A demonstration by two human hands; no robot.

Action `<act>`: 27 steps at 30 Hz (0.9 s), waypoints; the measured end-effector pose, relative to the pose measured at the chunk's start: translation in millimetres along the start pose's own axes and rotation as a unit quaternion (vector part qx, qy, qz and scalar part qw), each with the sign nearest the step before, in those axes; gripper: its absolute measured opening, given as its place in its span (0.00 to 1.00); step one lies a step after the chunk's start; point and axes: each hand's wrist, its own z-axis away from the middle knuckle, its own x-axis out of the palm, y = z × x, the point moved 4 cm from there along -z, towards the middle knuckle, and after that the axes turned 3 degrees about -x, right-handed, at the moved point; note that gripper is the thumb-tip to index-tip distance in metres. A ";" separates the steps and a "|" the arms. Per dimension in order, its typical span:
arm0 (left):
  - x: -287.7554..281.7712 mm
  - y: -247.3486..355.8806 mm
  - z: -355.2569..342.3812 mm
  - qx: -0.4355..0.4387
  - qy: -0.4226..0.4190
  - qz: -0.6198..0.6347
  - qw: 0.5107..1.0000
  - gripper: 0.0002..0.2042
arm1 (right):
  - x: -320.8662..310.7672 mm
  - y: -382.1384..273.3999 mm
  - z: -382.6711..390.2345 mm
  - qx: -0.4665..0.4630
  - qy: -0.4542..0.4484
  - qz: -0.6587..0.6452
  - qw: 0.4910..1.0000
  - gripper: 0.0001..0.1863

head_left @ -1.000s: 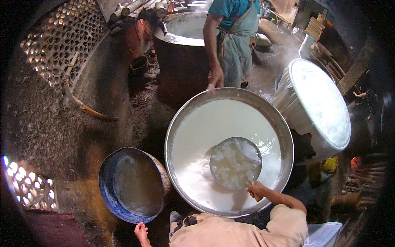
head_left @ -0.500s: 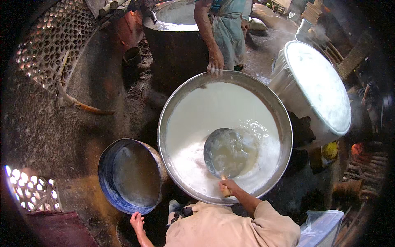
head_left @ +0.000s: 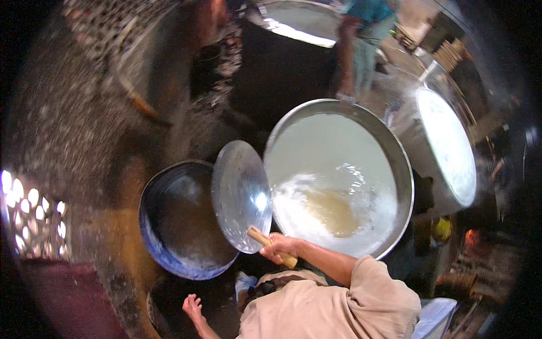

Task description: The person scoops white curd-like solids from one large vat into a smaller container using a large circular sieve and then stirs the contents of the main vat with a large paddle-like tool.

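Observation:
My right hand (head_left: 279, 248) is closed around the wooden handle of a wide, shallow metal ladle (head_left: 240, 192). The ladle is tilted on edge, between a blue-rimmed bucket (head_left: 155, 257) and a large round metal pan (head_left: 407, 164). Milky white liquid (head_left: 333, 147) fills much of the pan, with a cloudy yellowish patch near its front. Inside the bucket is a murky brownish liquid (head_left: 192, 226). Below the bucket, my left hand (head_left: 192, 308) hangs free, holding nothing, its fingers loosely apart.
Across the pan stands another person (head_left: 364, 45), one hand at its far rim. A cloth-covered vat (head_left: 449, 150) stands at the right. Behind is a large dark vat (head_left: 282, 73). A curved pole (head_left: 141, 104) lies at the left. Firewood (head_left: 488, 265) and a glow are at the right.
My right hand has lifted the ladle out of the pan's liquid and swung it left to the bucket's side, tilting it. The view has shifted, and my left hand stays low and free.

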 end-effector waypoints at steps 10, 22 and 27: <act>-74.3 -65.5 -35.9 -0.077 0.038 0.070 0.994 0.16 | -128.3 -49.7 -312.6 -0.136 0.482 0.449 0.740 0.18; -134.1 -187.5 -1.5 -0.234 -0.008 0.226 0.945 0.21 | -140.2 237.3 -406.6 0.178 0.310 0.347 0.867 0.10; -146.7 -159.7 13.5 -0.239 0.015 0.222 0.945 0.19 | -87.7 264.7 -425.6 0.113 0.128 0.212 0.962 0.09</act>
